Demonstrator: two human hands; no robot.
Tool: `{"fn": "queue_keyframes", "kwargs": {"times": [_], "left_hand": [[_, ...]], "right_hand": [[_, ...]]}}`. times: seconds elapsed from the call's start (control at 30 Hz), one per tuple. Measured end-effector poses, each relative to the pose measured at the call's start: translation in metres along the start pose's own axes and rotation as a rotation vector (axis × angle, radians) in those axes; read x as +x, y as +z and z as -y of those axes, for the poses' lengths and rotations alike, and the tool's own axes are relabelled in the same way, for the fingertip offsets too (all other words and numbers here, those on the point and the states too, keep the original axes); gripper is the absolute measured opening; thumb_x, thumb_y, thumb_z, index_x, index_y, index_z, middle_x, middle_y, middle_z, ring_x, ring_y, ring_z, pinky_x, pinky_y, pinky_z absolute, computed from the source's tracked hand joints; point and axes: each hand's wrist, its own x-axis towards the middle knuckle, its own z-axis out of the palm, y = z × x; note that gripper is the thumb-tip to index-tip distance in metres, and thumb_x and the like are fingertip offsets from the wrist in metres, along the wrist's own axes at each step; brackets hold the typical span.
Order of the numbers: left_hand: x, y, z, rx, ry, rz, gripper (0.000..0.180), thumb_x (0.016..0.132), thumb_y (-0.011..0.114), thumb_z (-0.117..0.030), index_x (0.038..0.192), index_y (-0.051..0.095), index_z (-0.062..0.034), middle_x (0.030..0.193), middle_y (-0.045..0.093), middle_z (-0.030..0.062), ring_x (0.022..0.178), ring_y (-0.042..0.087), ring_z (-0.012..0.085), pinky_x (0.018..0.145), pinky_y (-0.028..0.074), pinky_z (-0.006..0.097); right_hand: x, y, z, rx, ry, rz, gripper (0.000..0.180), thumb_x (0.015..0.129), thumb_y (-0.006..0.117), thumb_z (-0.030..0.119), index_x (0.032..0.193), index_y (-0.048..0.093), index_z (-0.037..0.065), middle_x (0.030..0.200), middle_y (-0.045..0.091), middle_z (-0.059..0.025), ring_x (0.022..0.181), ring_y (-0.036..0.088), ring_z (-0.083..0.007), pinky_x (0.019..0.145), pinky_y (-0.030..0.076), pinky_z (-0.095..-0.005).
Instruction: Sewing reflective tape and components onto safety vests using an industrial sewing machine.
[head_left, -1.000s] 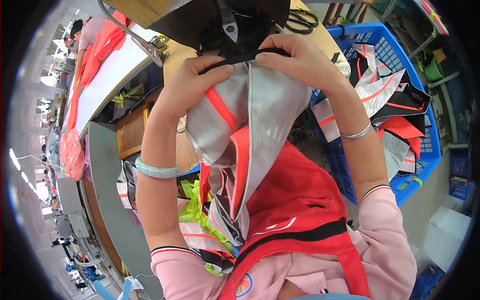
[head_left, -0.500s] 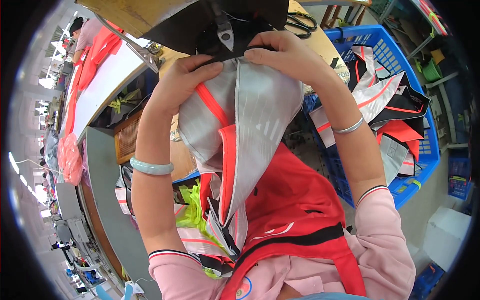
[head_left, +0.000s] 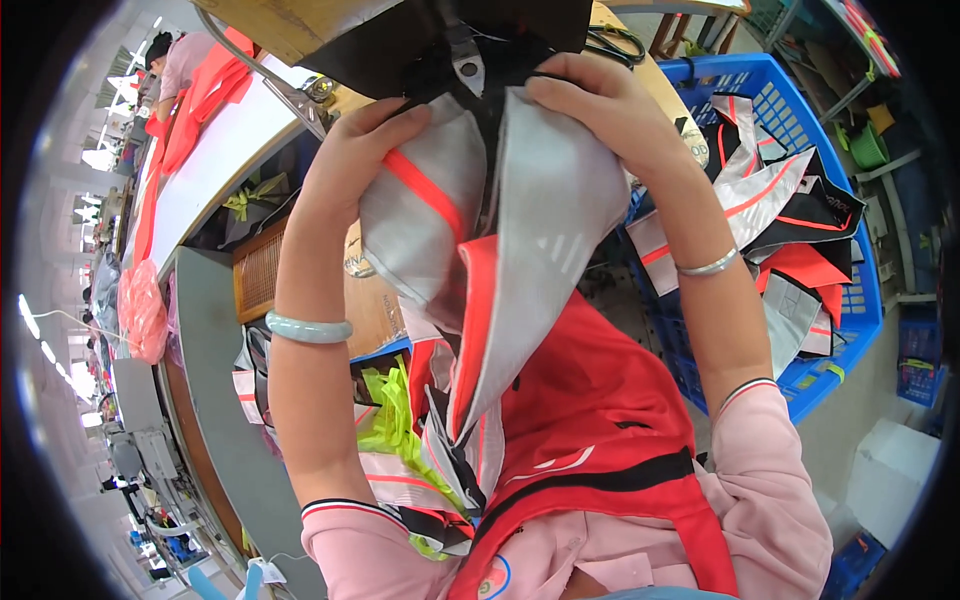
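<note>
Fingers [head_left: 400,120] of the left hand [head_left: 365,150] are curling over the top edge of a grey fabric panel [head_left: 540,220], pinching it against the thumb side, while the fingers [head_left: 560,90] of the right hand [head_left: 600,110] are pressing together on the matching edge just beside them. Both hands are holding the panel up near the black sewing machine head [head_left: 450,45], which is sitting on the wooden surface [head_left: 270,25] at the top of the view. The panel is hanging down between the forearms, with an orange stripe [head_left: 420,190] running across its left half and a red garment piece [head_left: 590,400] trailing below it onto the lap.

By its look the cloth is light and limp, folding and draping wherever it is not being held, so it probably needs a hold at two points along one edge to stay flat. The silvery face seems smooth and may be slippery, so a pinch near the seam or the stripe would likely be surest. Nothing here looks fragile.

A pale green bangle [head_left: 308,328] is circling the left wrist and a silver bangle [head_left: 708,265] the right. To the right, a blue plastic crate [head_left: 850,330] is holding more grey, black and orange pieces. Yellow-green scraps [head_left: 395,425] are lying beside the left elbow.
</note>
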Motion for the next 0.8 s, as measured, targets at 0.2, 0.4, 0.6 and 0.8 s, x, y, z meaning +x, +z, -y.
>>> {"fn": "queue_keyframes", "kwargs": {"times": [0.2, 0.4, 0.6, 0.8], "left_hand": [[-0.042, 0.025, -0.002, 0.425, 0.013, 0.356, 0.041, 0.087, 0.066, -0.025, 0.116, 0.057, 0.0032, 0.088, 0.059, -0.0004, 0.08, 0.05, 0.0056, 0.071, 0.043, 0.023], [-0.028, 0.11, -0.003, 0.439, 0.104, 0.752, 0.033, 0.087, 0.064, -0.026, 0.103, 0.06, 0.002, 0.073, 0.052, -0.0042, 0.068, 0.042, 0.0031, 0.058, 0.037, 0.022], [-0.031, 0.117, 0.034, 0.149, 0.125, 0.678, 0.03, 0.089, 0.062, -0.03, 0.098, 0.062, -0.0007, 0.079, 0.053, -0.0042, 0.074, 0.045, 0.004, 0.065, 0.038, 0.021], [-0.1, 0.13, 0.125, -0.298, 0.227, 0.298, 0.064, 0.091, 0.059, -0.038, 0.14, 0.038, -0.0031, 0.139, 0.046, 0.0124, 0.129, 0.043, 0.0224, 0.106, 0.036, 0.037]], "right_hand": [[-0.084, -0.02, 0.033, -0.059, -0.303, 0.506, 0.02, 0.082, 0.067, 0.016, 0.097, 0.067, 0.003, 0.093, 0.066, -0.0095, 0.083, 0.063, -0.0221, 0.075, 0.05, -0.0333], [-0.136, 0.049, 0.039, -1.336, -0.86, 0.386, 0.032, 0.076, 0.054, 0.02, 0.097, 0.064, -0.003, 0.095, 0.062, -0.0099, 0.087, 0.054, -0.0206, 0.083, 0.04, -0.0307], [-0.138, 0.056, 0.016, -1.772, -0.721, 0.49, 0.029, 0.072, 0.056, 0.024, 0.088, 0.067, 0.002, 0.093, 0.06, -0.0134, 0.1, 0.053, -0.0269, 0.102, 0.03, -0.0402], [-0.143, 0.018, -0.011, -1.214, -0.375, 0.631, 0.015, 0.078, 0.061, 0.021, 0.079, 0.059, 0.006, 0.076, 0.061, -0.007, 0.082, 0.061, -0.0227, 0.087, 0.04, -0.0384]]}}
